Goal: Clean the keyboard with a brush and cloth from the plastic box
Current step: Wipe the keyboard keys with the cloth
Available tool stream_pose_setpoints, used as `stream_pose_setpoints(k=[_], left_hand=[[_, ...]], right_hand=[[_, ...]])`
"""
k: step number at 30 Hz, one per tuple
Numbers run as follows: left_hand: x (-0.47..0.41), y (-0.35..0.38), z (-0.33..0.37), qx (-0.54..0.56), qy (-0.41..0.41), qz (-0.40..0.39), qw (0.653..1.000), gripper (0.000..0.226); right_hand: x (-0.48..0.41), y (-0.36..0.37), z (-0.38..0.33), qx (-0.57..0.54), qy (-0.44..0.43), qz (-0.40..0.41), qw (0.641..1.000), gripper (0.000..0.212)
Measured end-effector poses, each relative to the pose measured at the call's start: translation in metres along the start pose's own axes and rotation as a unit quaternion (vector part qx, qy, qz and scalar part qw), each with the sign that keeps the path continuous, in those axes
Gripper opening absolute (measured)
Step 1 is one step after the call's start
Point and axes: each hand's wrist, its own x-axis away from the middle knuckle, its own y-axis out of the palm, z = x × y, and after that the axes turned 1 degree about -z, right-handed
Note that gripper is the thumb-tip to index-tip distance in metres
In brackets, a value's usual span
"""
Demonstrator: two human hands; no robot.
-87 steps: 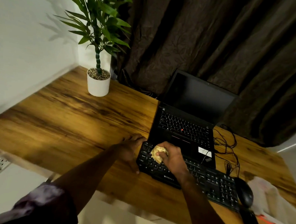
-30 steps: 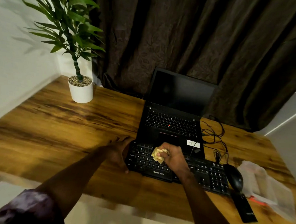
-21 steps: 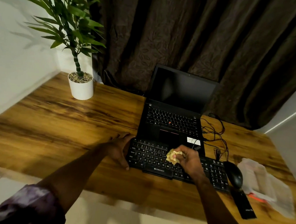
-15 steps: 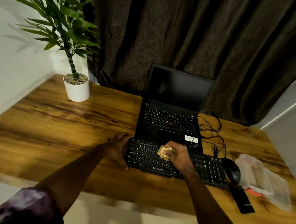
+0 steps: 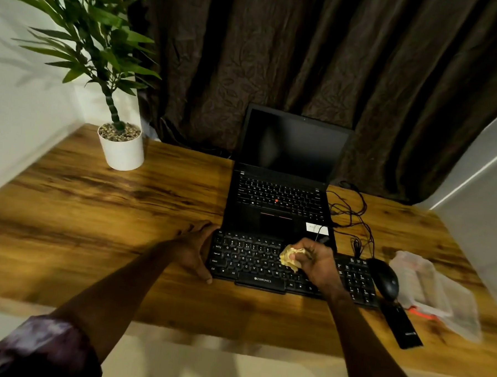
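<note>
laptop (image 5: 278,201) behind keyboard (image 5: 252,260); mouse (image 5: 385,279), plastic box (image 5: 437,296) right.

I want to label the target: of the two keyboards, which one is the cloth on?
The separate keyboard nearest the person, marked ZEBRONICS: the right hand holds the yellow cloth on it. The laptop's own keyboard behind lies untouched.

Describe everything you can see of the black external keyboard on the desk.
The keyboard is black, plastic-looking, full-size, with white legends, a number pad at right and ZEBRONICS on its front edge. It lies flat on the wooden desk before the laptop. The left hand rests against its left end; the right hand holds a crumpled yellow cloth on its middle keys.
</note>
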Motion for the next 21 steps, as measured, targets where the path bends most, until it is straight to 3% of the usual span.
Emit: stream_pose_setpoints(k=[3,15,18,21], left_hand=[[0.002,-0.001,0.0,0.001,-0.003,-0.004,1.0,0.159],[0.007,-0.001,0.008,-0.007,-0.011,0.008,1.0,0.144],[0.005,0.0,0.006,-0.004,-0.01,-0.001,1.0,0.153],[0.004,0.001,0.0,-0.001,-0.001,-0.003,1.0,0.16]], right_hand=[[-0.002,0.003,-0.005,0.003,-0.009,-0.013,1.0,0.028],[0.005,-0.018,0.019,0.026,-0.014,0.024,0.999,0.047],[0.001,-0.008,0.011,0.029,-0.027,-0.002,0.999,0.037],[-0.002,-0.014,0.013,0.035,-0.031,-0.014,0.999,0.041]])
